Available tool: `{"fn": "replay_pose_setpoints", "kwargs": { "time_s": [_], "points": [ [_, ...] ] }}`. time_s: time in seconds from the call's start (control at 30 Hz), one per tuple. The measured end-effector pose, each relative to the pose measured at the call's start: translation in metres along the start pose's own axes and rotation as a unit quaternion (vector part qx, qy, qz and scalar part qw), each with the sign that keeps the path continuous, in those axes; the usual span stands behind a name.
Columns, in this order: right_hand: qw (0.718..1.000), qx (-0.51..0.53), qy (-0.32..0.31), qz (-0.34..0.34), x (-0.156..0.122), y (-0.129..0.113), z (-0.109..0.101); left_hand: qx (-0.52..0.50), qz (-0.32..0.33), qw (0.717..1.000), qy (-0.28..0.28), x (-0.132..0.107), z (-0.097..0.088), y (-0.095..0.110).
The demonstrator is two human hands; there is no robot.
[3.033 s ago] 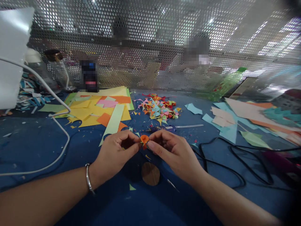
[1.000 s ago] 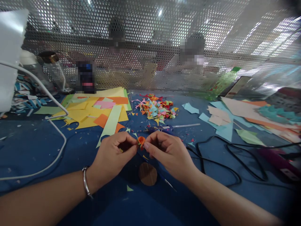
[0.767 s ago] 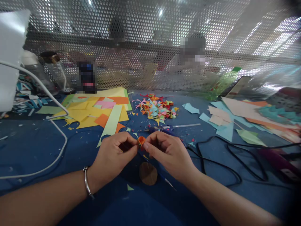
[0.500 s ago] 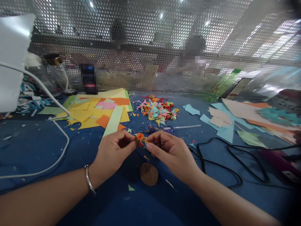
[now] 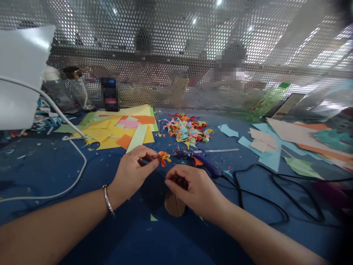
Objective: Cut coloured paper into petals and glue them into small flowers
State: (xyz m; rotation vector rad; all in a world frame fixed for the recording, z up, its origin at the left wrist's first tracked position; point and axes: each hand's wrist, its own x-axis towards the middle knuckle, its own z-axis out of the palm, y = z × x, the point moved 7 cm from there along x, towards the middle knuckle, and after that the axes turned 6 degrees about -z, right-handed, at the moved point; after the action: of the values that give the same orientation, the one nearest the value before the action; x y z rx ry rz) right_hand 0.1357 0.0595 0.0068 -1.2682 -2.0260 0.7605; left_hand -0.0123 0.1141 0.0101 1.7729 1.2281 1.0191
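My left hand (image 5: 134, 172) pinches a small orange folded paper piece (image 5: 164, 158) between thumb and forefinger, held just above the blue table (image 5: 41, 173). My right hand (image 5: 191, 188) is apart from that piece, lower and closer to me. Its fingers are curled, and what they hold, if anything, is hidden. A brown paper disc (image 5: 173, 207) lies partly under the right hand. A purple glue gun (image 5: 205, 165) lies just beyond the right hand, with an orange scrap (image 5: 197, 161) beside it.
A pile of small coloured folded pieces (image 5: 189, 129) lies further back. Yellow and orange sheets (image 5: 116, 129) are back left, pale blue and peach sheets (image 5: 273, 145) right. A black cord (image 5: 261, 191) loops right, a white cable (image 5: 78, 154) left. A perforated metal screen (image 5: 176, 55) closes the back.
My right hand let go of the orange piece and dropped toward me over the brown disc. My left hand keeps the piece and has lifted it slightly away.
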Motion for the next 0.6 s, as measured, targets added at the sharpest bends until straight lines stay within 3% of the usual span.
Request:
{"fn": "replay_pose_setpoints", "kwargs": {
  "time_s": [0.13,0.3,0.47,0.6],
  "points": [
    [0.997,-0.045,-0.034,-0.059,-0.003,-0.01,0.004,0.068,0.013,0.998,0.011,0.02,0.009,0.015],
    [0.992,-0.055,-0.051,-0.101,-0.005,-0.015,0.004,0.11,0.082,0.99,-0.017,0.084,0.045,0.037],
    [0.99,-0.063,-0.055,-0.115,-0.006,-0.015,0.005,0.147,0.086,0.985,-0.027,0.15,0.086,0.033],
    [0.989,-0.067,-0.063,-0.118,-0.007,-0.013,0.007,0.168,0.096,0.981,-0.033,0.177,0.105,0.038]
  ]
}}
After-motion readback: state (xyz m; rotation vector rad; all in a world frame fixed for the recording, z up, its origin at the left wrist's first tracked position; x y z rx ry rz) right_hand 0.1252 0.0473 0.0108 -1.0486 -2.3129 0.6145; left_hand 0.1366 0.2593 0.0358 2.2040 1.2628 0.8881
